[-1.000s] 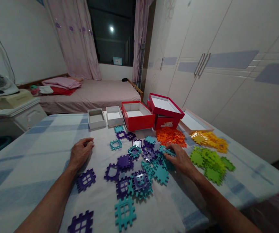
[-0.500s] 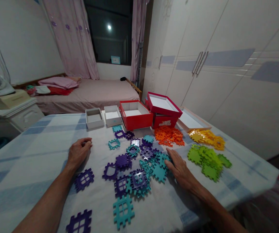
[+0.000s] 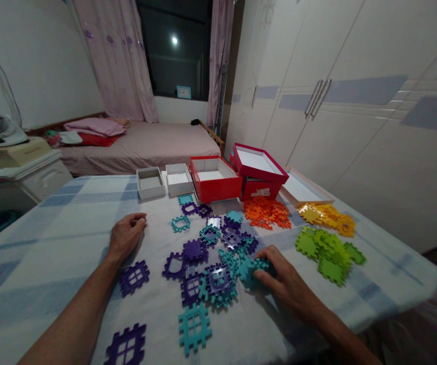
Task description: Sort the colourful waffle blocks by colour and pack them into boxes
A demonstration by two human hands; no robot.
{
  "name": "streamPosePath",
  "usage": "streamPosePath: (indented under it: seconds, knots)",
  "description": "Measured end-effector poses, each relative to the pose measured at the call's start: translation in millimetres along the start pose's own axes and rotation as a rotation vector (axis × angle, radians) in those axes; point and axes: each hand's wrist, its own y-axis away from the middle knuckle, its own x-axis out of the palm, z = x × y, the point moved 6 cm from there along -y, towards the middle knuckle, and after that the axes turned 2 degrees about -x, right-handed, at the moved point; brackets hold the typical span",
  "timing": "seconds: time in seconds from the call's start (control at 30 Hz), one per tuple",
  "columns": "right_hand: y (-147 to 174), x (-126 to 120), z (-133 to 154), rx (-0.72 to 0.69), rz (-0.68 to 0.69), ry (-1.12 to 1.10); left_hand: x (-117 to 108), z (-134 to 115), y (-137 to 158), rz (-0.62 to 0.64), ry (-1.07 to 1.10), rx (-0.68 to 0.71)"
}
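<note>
In the head view my right hand [image 3: 285, 279] pinches teal interlocking tiles [image 3: 251, 272] between thumb and fingers, at the right side of the mixed pile. My left hand [image 3: 127, 235] rests on the cloth left of the pile, its fingers curled together; I see nothing in it. Purple window tiles [image 3: 135, 278] lie beside my left forearm. Between the hands, purple tiles [image 3: 194, 250] and teal ones overlap in a loose heap. Nearest to me is a flat teal window tile [image 3: 194, 328].
Sorted heaps of orange tiles [image 3: 267, 213], yellow tiles [image 3: 327, 218] and green tiles [image 3: 328, 253] lie to the right. Behind them stand a red box [image 3: 218, 188], a crimson box with a tilted lid [image 3: 266, 175] and small grey-white boxes [image 3: 150, 190]. A checked cloth covers the table.
My right hand has closed on teal tiles, which now stand tipped up in its grip. It was spread beside them before. My left hand stays in place.
</note>
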Motion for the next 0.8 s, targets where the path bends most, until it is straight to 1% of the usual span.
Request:
streamPosePath:
  seconds: [0.07,0.2,0.33,0.47,0.57,0.67,0.73,0.8]
  knots:
    - [0.3,6.1,2.9,-0.026,0.039,-0.002,-0.1,-0.1,0.1,-0.001,0.000,-0.001]
    - [1.0,13.2,1.5,0.015,0.113,0.032,1.4,1.1,-0.8,0.015,0.028,0.007]
    - [-2.2,7.3,7.8,-0.003,0.098,0.007,1.2,1.6,-0.9,0.011,0.022,0.015]
    - [-22.6,-3.4,3.4,0.003,0.105,-0.016,0.3,-0.4,-0.4,0.003,-0.017,0.025]
    - [-42.7,-4.8,-5.6,-0.008,0.199,-0.002,1.1,0.8,-1.1,0.007,-0.007,0.015]
    - [-51.8,-0.4,-11.3,0.005,0.288,0.024,2.2,2.9,-1.9,0.009,0.000,0.012]
    - [-50.0,1.9,-8.9,-0.009,0.278,0.059,2.4,3.7,-2.3,0.004,-0.004,0.020]
    - [-43.2,3.7,-4.5,-0.024,0.233,0.104,2.4,4.3,-2.6,0.000,0.000,0.029]
